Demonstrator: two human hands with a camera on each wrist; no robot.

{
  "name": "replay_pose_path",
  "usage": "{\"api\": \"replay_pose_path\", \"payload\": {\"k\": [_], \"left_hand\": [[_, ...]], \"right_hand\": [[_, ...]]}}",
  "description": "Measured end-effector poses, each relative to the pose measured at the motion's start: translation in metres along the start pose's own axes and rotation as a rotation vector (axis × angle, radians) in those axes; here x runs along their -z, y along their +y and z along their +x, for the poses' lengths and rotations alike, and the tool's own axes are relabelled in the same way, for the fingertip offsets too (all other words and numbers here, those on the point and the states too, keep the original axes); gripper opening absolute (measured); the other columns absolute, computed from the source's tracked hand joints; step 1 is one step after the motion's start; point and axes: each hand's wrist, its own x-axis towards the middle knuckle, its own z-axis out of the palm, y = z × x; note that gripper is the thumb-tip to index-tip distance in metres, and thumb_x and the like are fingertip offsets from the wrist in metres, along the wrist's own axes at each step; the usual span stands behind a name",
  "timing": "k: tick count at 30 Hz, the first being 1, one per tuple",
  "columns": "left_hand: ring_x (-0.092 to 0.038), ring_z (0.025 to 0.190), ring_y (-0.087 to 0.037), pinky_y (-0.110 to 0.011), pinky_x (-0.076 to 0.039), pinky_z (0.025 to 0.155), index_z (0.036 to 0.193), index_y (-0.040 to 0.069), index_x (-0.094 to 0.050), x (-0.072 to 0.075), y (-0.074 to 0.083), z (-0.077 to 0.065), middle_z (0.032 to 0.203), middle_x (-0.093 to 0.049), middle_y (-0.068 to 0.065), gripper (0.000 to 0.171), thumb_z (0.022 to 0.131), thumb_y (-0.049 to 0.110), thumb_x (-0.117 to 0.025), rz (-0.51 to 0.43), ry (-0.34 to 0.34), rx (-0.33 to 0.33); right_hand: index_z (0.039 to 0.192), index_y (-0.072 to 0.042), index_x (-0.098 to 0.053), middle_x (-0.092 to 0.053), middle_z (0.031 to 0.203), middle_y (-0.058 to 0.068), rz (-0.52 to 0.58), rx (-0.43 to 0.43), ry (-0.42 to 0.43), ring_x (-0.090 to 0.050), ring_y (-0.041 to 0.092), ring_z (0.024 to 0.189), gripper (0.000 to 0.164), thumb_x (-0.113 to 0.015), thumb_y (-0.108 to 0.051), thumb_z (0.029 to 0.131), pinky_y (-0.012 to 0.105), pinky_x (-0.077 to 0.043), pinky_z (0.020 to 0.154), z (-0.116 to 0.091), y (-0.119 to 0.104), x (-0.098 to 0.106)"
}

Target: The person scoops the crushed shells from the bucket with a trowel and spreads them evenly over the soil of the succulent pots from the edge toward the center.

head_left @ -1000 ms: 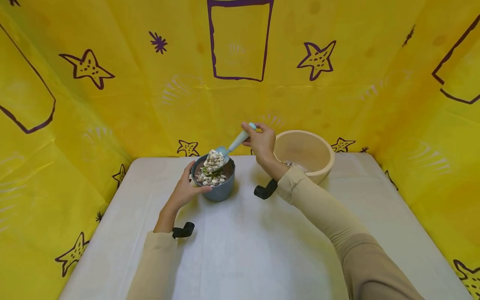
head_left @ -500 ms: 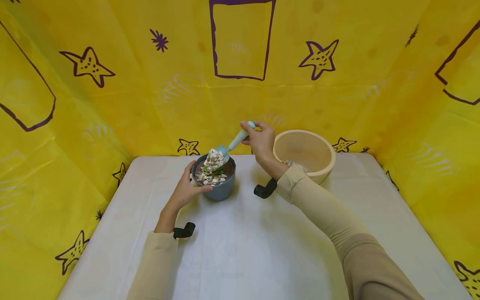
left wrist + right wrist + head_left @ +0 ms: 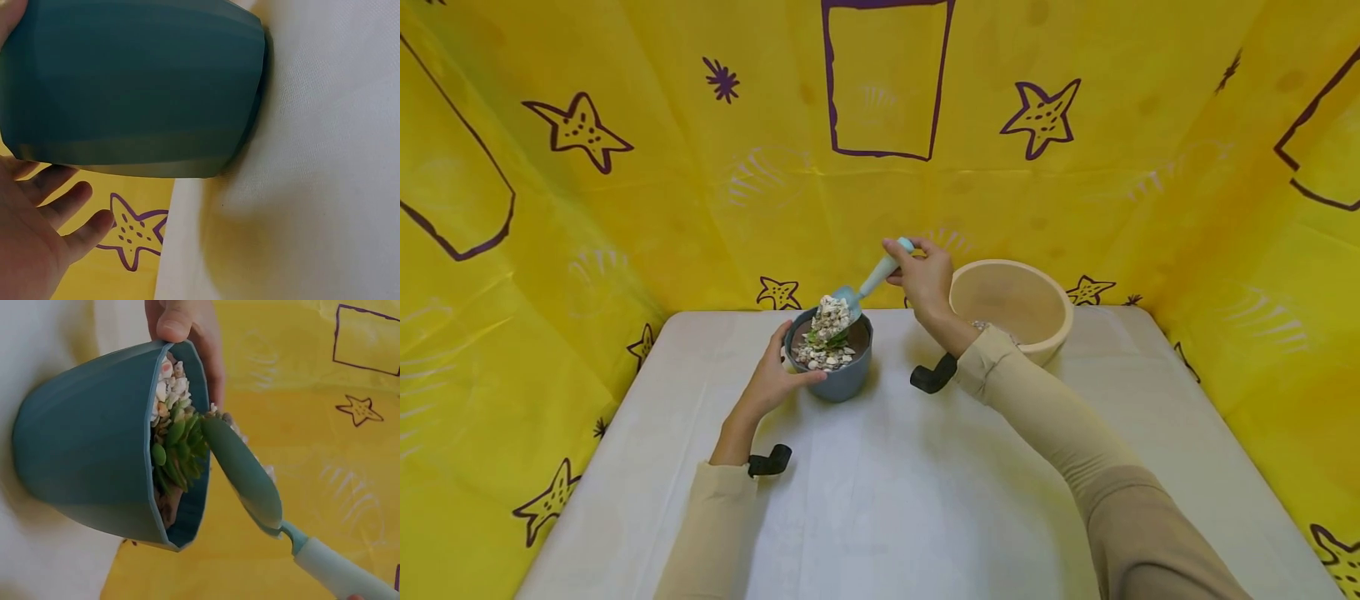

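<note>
A blue-grey plant pot (image 3: 842, 386) stands on the white-covered table, with a green succulent (image 3: 178, 450) and pale gravel (image 3: 167, 387) inside. My left hand (image 3: 771, 379) grips the pot's left side, thumb at the front rim and fingers round the far side. In the left wrist view the pot wall (image 3: 137, 87) hides part of those fingers. My right hand (image 3: 928, 279) pinches the pale handle of a small blue trowel (image 3: 878, 277). Heaped with gravel, the trowel's scoop (image 3: 247, 472) tilts down over the pot, its tip close against the succulent's leaves.
To the right, behind my right forearm, stands a beige bowl (image 3: 1011, 292) with a little gravel at its bottom. A yellow patterned cloth (image 3: 880, 200) rises at the back and both sides of the table (image 3: 880, 500).
The trowel's scoop has risen slightly, and its load shifts a little. More of the green leaves shows beneath it. My left hand keeps its hold on the pot.
</note>
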Motion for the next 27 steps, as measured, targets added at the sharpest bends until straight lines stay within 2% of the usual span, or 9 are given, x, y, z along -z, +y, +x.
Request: {"api": "replay_pose_path", "payload": {"k": [3, 6, 8, 11, 17, 22, 27], "left_hand": [[-0.014, 0.15, -0.04, -0.063, -0.02, 0.116, 0.158, 0.022, -0.004, -0.001, 0.0001, -0.0012, 0.165, -0.01, -0.012, 0.118, 0.073, 0.047, -0.083, 0.004, 0.011, 0.001], [-0.016, 0.148, -0.043, -0.063, -0.022, 0.116, 0.158, 0.02, -0.004, -0.0016, 0.0001, -0.0022, 0.164, -0.009, -0.013, 0.119, 0.073, 0.047, -0.083, 0.016, 0.016, -0.008], [-0.016, 0.148, -0.043, -0.063, -0.021, 0.116, 0.158, 0.02, -0.004, -0.0012, -0.0003, -0.0023, 0.164, -0.009, -0.014, 0.118, 0.074, 0.045, -0.083, 0.021, 0.016, -0.014], [-0.014, 0.15, -0.041, -0.063, -0.02, 0.117, 0.158, 0.019, -0.004, 0.0009, -0.0003, -0.0024, 0.164, -0.009, -0.014, 0.117, 0.076, 0.043, -0.082, 0.024, 0.005, -0.021], [-0.014, 0.15, -0.037, -0.059, -0.021, 0.118, 0.158, 0.018, -0.003, 0.0056, -0.0009, 0.0008, 0.164, -0.009, -0.014, 0.114, 0.077, 0.04, -0.081, 0.031, -0.032, -0.042], [-0.016, 0.15, -0.039, -0.06, -0.023, 0.117, 0.158, 0.021, -0.001, 0.0061, -0.0028, 0.0036, 0.165, -0.008, -0.013, 0.115, 0.078, 0.038, -0.081, 0.0, -0.067, -0.047], [-0.018, 0.148, -0.041, -0.062, -0.023, 0.116, 0.158, 0.022, -0.003, 0.0055, -0.002, 0.0035, 0.164, -0.009, -0.014, 0.115, 0.076, 0.037, -0.083, -0.012, -0.067, -0.035]], "right_hand": [[0.11, -0.003, -0.068, -0.074, 0.089, 0.023, -0.004, 0.003, 0.001, -0.071, 0.015, 0.057, 0.038, -0.074, -0.031, 0.086, 0.021, -0.045, 0.038, 0.0, 0.0014, 0.0005], [0.107, -0.001, -0.068, -0.074, 0.089, 0.023, 0.015, 0.002, 0.005, -0.071, 0.017, 0.058, 0.036, -0.074, -0.03, 0.086, 0.025, -0.053, 0.045, 0.0002, 0.0035, 0.0008], [0.106, -0.001, -0.068, -0.074, 0.089, 0.022, 0.039, -0.005, 0.012, -0.072, 0.018, 0.059, 0.035, -0.075, -0.028, 0.086, 0.029, -0.058, 0.055, 0.0007, 0.0052, 0.001], [0.105, 0.0, -0.068, -0.073, 0.088, 0.02, 0.057, -0.017, 0.021, -0.072, 0.018, 0.06, 0.035, -0.075, -0.028, 0.085, 0.036, -0.06, 0.062, 0.0014, 0.007, 0.0018], [0.104, 0.0, -0.069, -0.074, 0.085, 0.018, 0.075, -0.014, 0.022, -0.072, 0.018, 0.06, 0.035, -0.076, -0.028, 0.085, 0.039, -0.06, 0.064, 0.0024, 0.0078, 0.0026], [0.104, 0.0, -0.068, -0.074, 0.085, 0.017, 0.087, -0.031, 0.022, -0.072, 0.018, 0.06, 0.035, -0.076, -0.028, 0.084, 0.036, -0.06, 0.063, 0.0027, 0.0084, 0.0027], [0.106, 0.0, -0.069, -0.073, 0.084, 0.017, 0.087, -0.028, 0.027, -0.072, 0.017, 0.06, 0.035, -0.076, -0.028, 0.085, 0.036, -0.06, 0.063, 0.0029, 0.0078, 0.0025]]}}
